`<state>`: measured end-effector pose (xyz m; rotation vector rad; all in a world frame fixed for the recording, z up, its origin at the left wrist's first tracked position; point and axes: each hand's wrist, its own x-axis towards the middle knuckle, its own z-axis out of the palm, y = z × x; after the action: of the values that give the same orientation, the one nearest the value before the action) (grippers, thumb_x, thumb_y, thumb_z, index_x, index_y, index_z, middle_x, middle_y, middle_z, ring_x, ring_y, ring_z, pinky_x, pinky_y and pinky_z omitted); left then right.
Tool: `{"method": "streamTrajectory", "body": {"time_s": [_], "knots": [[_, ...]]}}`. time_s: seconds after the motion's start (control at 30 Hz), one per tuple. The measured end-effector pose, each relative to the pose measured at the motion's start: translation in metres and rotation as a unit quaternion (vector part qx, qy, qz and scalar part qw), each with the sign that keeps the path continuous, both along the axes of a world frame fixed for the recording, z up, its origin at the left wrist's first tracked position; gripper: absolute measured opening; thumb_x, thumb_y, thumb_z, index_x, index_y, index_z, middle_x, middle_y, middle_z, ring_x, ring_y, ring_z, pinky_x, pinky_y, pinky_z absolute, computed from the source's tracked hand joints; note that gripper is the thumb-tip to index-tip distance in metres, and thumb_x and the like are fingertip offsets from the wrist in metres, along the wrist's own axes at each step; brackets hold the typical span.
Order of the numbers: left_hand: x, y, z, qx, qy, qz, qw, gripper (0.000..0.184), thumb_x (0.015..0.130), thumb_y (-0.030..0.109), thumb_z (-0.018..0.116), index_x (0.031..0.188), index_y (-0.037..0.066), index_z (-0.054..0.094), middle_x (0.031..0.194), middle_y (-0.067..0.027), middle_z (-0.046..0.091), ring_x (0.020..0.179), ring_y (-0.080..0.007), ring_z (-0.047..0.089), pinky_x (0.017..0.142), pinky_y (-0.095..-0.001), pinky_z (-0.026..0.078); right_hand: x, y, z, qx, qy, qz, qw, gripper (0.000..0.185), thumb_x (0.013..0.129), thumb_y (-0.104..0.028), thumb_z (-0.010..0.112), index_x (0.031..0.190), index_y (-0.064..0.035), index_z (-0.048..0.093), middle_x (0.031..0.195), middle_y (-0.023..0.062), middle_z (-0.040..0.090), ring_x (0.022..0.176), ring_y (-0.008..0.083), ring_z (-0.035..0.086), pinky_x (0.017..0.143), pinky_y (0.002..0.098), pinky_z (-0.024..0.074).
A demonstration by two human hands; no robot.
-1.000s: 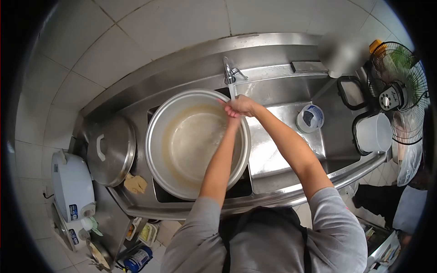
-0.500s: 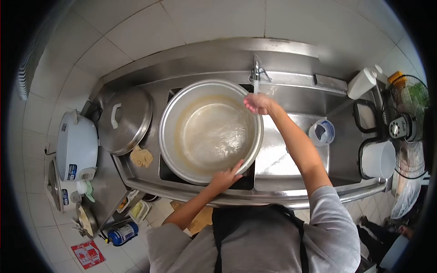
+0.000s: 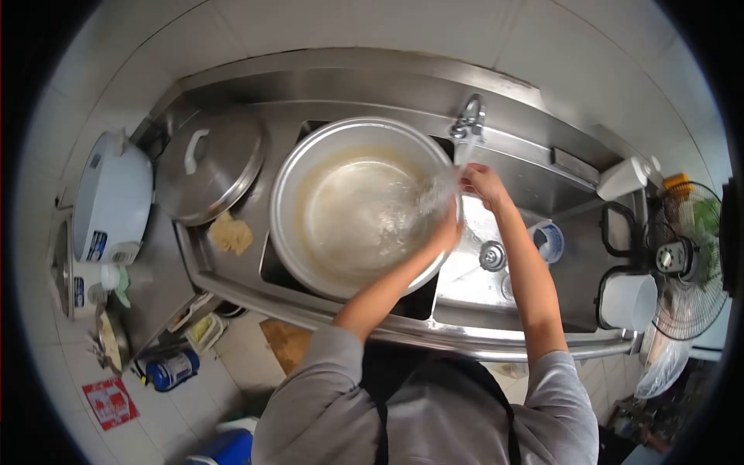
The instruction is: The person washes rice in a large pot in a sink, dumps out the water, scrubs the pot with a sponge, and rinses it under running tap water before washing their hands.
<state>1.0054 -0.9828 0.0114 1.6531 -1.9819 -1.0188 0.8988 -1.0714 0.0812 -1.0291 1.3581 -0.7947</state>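
A large round metal pot point(image 3: 310, 143) sits over the left sink basin, holding cloudy water with a rippled surface. My left hand point(image 3: 448, 231) is at the pot's right inner wall, near the rim; its fingers are blurred and partly lost in splashing water. Just beyond that rim, my right hand point(image 3: 482, 184) is beside the running stream, palm turned left, with loosely bent fingers and nothing visible in them. Water falls from the chrome faucet point(image 3: 470, 118) and splashes between both hands into the pot.
The right basin has a drain point(image 3: 493, 256) and a white-and-blue tub point(image 3: 549, 242). A large lid point(image 3: 221, 174) and tan cloth-like lump point(image 3: 231, 234) lie left of the pot. White containers point(image 3: 629, 301) and a fan point(image 3: 686, 260) stand at the right.
My left hand has left the pot's front rim and moved up and right to the water stream. My right hand has shifted right. Water now splashes sideways into the pot, and the view has turned slightly.
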Motion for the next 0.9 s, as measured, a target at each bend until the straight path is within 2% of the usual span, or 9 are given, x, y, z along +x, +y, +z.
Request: {"method": "streamTrajectory", "body": {"time_s": [0.03, 0.1, 0.2, 0.23, 0.3, 0.43, 0.53, 0.7, 0.9], "knots": [[0.022, 0.040, -0.008, -0.107, 0.041, -0.049, 0.992, 0.063, 0.085, 0.030, 0.038, 0.129, -0.001, 0.005, 0.131, -0.0247, 0.015, 0.121, -0.0366, 0.019, 0.097, -0.0404, 0.018, -0.011, -0.002, -0.034, -0.098, 0.159, -0.012, 0.982, 0.030, 0.074, -0.020, 0.055, 0.091, 0.0043, 0.054, 0.076, 0.0103, 0.057, 0.065, 0.0189, 0.056, 0.057, 0.0284, 0.0458], [0.089, 0.092, 0.000, 0.145, 0.182, -0.129, 0.964, 0.058, 0.087, 0.036, 0.031, 0.127, -0.003, 0.017, 0.126, -0.0258, 0.026, 0.120, -0.0340, 0.024, 0.098, -0.0387, 0.016, -0.005, 0.022, -0.052, -0.068, 0.266, -0.001, 0.962, 0.043, 0.070, -0.027, 0.060, 0.097, 0.0058, 0.051, 0.080, 0.0111, 0.057, 0.068, 0.0189, 0.056, 0.059, 0.0305, 0.0448], [0.200, 0.130, 0.030, 0.193, -0.129, -0.058, 0.971, 0.054, 0.084, 0.049, 0.027, 0.112, 0.009, 0.049, 0.118, -0.0206, 0.042, 0.115, -0.0324, 0.033, 0.097, -0.0366, 0.022, 0.013, 0.041, -0.050, 0.064, 0.110, -0.039, 0.991, 0.053, 0.067, -0.027, 0.062, 0.102, 0.0101, 0.046, 0.081, 0.0144, 0.057, 0.065, 0.0189, 0.054, 0.058, 0.0310, 0.0437], [0.224, 0.127, 0.058, 0.157, -0.334, -0.088, 0.925, 0.053, 0.082, 0.045, 0.036, 0.117, 0.006, 0.043, 0.124, -0.0225, 0.033, 0.115, -0.0334, 0.031, 0.096, -0.0349, 0.024, 0.011, 0.035, -0.075, 0.020, 0.120, -0.062, 0.991, 0.050, 0.067, -0.026, 0.061, 0.100, 0.0100, 0.047, 0.079, 0.0141, 0.057, 0.064, 0.0187, 0.053, 0.057, 0.0310, 0.0434], [0.258, 0.141, 0.063, -0.097, -0.433, 0.213, 0.870, 0.059, 0.080, 0.030, 0.049, 0.127, 0.004, 0.024, 0.128, -0.0226, 0.026, 0.116, -0.0333, 0.030, 0.095, -0.0428, 0.022, 0.022, 0.036, -0.081, -0.070, 0.131, -0.150, 0.978, 0.039, 0.066, -0.021, 0.058, 0.090, 0.0087, 0.051, 0.072, 0.0120, 0.056, 0.060, 0.0172, 0.050, 0.056, 0.0302, 0.0418], [0.302, 0.135, -0.003, -0.054, 0.135, 0.359, 0.922, 0.071, 0.077, 0.015, 0.053, 0.130, 0.005, 0.007, 0.128, -0.0200, 0.026, 0.112, -0.0299, 0.035, 0.090, -0.0413, 0.030, 0.042, 0.042, -0.015, -0.084, 0.085, -0.183, 0.976, 0.032, 0.063, -0.017, 0.059, 0.083, 0.0083, 0.053, 0.071, 0.0103, 0.056, 0.061, 0.0155, 0.050, 0.056, 0.0285, 0.0405], [0.311, 0.129, 0.036, 0.204, 0.401, 0.494, 0.744, 0.064, 0.077, 0.015, 0.055, 0.126, 0.001, 0.017, 0.120, -0.0178, 0.037, 0.104, -0.0259, 0.044, 0.083, -0.0334, 0.038, 0.051, 0.053, 0.009, -0.151, 0.090, -0.198, 0.964, 0.031, 0.062, -0.016, 0.059, 0.082, 0.0077, 0.053, 0.070, 0.0091, 0.056, 0.060, 0.0148, 0.050, 0.057, 0.0283, 0.0403], [0.336, 0.122, 0.062, 0.038, 0.475, 0.437, 0.763, 0.027, 0.074, 0.008, 0.056, 0.096, 0.002, 0.043, 0.095, -0.0100, 0.052, 0.084, -0.0182, 0.050, 0.073, -0.0300, 0.042, 0.045, 0.082, 0.030, -0.063, 0.122, -0.246, 0.960, 0.027, 0.065, -0.013, 0.058, 0.082, 0.0076, 0.054, 0.069, 0.0079, 0.055, 0.060, 0.0137, 0.049, 0.055, 0.0278, 0.0404], [0.292, 0.087, 0.236, -0.016, 0.473, 0.284, 0.834, 0.025, 0.077, 0.007, 0.053, 0.099, -0.001, 0.044, 0.092, -0.0089, 0.054, 0.082, -0.0150, 0.053, 0.074, -0.0267, 0.043, 0.003, 0.133, 0.033, 0.018, -0.106, -0.226, 0.968, 0.029, 0.071, -0.014, 0.054, 0.084, 0.0126, 0.053, 0.073, 0.0126, 0.058, 0.054, 0.0170, 0.054, 0.051, 0.0285, 0.0463]]}}
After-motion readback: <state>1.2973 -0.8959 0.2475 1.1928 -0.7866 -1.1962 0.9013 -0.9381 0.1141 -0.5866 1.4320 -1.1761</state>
